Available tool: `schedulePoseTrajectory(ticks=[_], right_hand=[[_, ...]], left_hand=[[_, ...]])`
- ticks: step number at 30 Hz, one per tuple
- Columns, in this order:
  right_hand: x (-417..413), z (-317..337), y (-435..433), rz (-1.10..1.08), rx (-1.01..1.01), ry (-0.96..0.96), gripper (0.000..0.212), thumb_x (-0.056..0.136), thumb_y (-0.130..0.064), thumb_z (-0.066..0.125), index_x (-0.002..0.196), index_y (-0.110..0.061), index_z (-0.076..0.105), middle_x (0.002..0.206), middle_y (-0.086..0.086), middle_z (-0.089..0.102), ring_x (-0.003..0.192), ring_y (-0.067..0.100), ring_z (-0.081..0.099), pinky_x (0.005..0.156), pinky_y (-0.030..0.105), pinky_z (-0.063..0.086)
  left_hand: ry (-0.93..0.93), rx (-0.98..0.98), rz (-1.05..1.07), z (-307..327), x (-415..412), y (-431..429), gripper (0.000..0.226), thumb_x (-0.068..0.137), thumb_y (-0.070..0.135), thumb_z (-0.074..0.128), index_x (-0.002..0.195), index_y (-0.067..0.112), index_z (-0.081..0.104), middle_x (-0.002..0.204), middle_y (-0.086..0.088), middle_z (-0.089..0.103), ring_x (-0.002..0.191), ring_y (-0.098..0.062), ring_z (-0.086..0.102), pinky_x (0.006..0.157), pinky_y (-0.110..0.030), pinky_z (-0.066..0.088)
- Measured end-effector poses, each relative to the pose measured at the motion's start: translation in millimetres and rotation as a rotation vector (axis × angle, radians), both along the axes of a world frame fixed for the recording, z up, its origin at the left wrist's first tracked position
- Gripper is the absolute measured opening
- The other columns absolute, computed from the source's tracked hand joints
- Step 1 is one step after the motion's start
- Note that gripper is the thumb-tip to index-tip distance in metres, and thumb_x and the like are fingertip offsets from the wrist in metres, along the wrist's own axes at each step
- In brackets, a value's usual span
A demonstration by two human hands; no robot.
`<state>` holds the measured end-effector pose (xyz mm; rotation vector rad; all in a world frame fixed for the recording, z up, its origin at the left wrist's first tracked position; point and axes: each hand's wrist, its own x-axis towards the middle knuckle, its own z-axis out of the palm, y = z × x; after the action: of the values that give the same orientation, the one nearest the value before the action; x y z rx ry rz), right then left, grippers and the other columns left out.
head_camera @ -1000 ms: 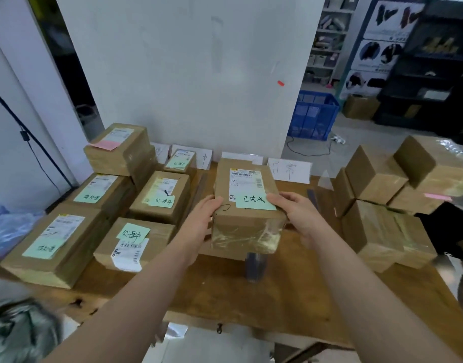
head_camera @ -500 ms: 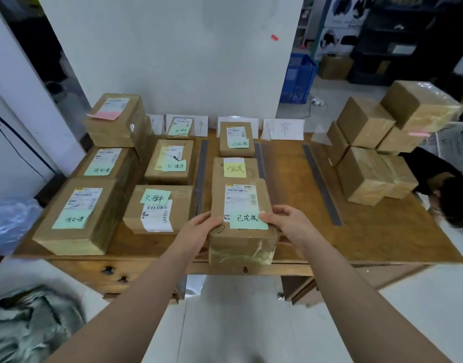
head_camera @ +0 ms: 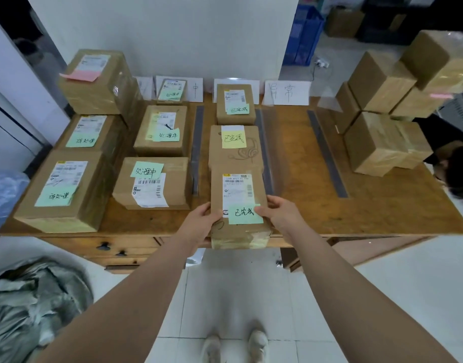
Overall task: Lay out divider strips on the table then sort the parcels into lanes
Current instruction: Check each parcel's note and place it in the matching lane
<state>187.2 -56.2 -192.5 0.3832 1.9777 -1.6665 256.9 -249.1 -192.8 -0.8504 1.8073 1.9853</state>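
A person's left hand (head_camera: 201, 221) and right hand (head_camera: 280, 216) clamp a brown parcel (head_camera: 239, 205) from either side at the near edge of a wooden table (head_camera: 356, 218), its front end overhanging the edge. The parcel carries a shipping label and a green note (head_camera: 244, 214), and sits in line behind two others, one with a yellow note (head_camera: 233, 137) and one farther back (head_camera: 235, 103), in the third lane from the left.

The sorting looks well advanced. Three grey divider strips are down: one (head_camera: 196, 150) left of this lane, one (head_camera: 264, 153) on its right and one (head_camera: 327, 153) farther right. Paper signs (head_camera: 288, 92) stand along the back edge. The leftmost lane holds large boxes (head_camera: 60, 189), one stacked and tagged with a pink note (head_camera: 79, 76); the second lane holds three parcels (head_camera: 153, 182). The lane between the two right-hand strips is bare, and a pile of unsorted boxes (head_camera: 382, 119) at the far right appears still to be dealt with.

The table has drawers in front and stands against a white wall (head_camera: 159, 35) on a pale tiled floor (head_camera: 238, 297). A blue crate (head_camera: 302, 35) and shelving show beyond; crumpled grey sheeting (head_camera: 28, 305) lies at lower left. The person's shoes (head_camera: 234, 344) are visible below.
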Motion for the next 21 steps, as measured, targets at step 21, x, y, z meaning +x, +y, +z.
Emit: schedulePoseTrajectory(ticks=[21], right_hand=[[-12.1, -8.8, -5.6, 0.123, 0.284, 0.248, 0.028, 0.090, -0.021, 0.065, 0.118, -0.017, 0.064, 0.108, -0.004, 0.071, 0.076, 0.009, 0.065, 0.054, 0.024, 0.052]], left_hand=[[0.090, -0.383, 0.006, -2.9, -24.7, 8.5, 0.039, 0.100, 0.021, 0.053, 0.138, 0.014, 0.049, 0.116, 0.005, 0.065, 0.088, -0.007, 0.062, 0.059, -0.012, 0.052]])
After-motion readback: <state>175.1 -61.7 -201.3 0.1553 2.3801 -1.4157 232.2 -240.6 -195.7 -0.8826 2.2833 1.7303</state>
